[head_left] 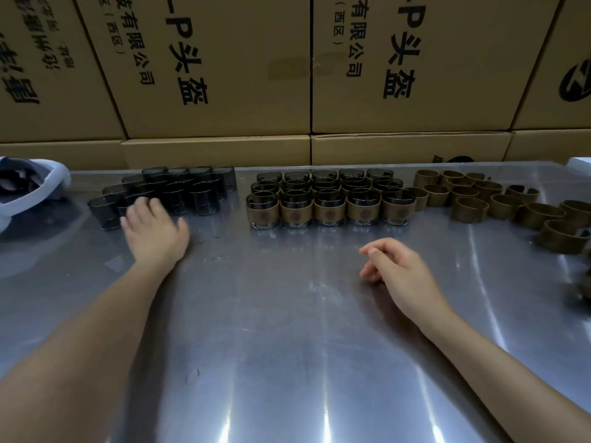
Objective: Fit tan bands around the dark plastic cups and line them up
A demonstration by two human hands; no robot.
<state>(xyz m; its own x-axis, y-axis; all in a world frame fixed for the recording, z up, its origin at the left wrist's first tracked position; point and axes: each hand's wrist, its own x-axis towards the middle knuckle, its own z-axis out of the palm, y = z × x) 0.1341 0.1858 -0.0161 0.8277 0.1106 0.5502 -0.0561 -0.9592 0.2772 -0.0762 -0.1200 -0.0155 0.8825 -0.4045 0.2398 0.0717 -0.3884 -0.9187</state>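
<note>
Table: a shiny metal table [287, 330] carried three groups along its far edge.
Bare cups: a cluster of dark cups [179, 190] stood at far left, unbanded, packed close; roughly fifteen, the back ones too overlapped to count surely.
Banded cups: twenty banded cups [327, 196] stood mid-table in four rows of five, touching side to side; each front band bore a round dark mark, unreadable.
Loose bands: about eighteen tan bands [470, 207] lay at far right, standing on edge, some touching; more ran off the right edge of view.
Left hand: the left hand [153, 231] reached to the near side of the bare cups, fingers extended and touching the nearest ones, none plainly grasped.
Right hand: the right hand [396, 266] hovered low over bare table, near the banded rows, fingers loosely curled, holding nothing.
Boxes: stacked cardboard boxes [217, 75] stood behind the table, printed "-P头盔" and "有限公司 (西区)".
Far left: a white bag [60, 174] lay at the table's corner, contents unclear.
</note>
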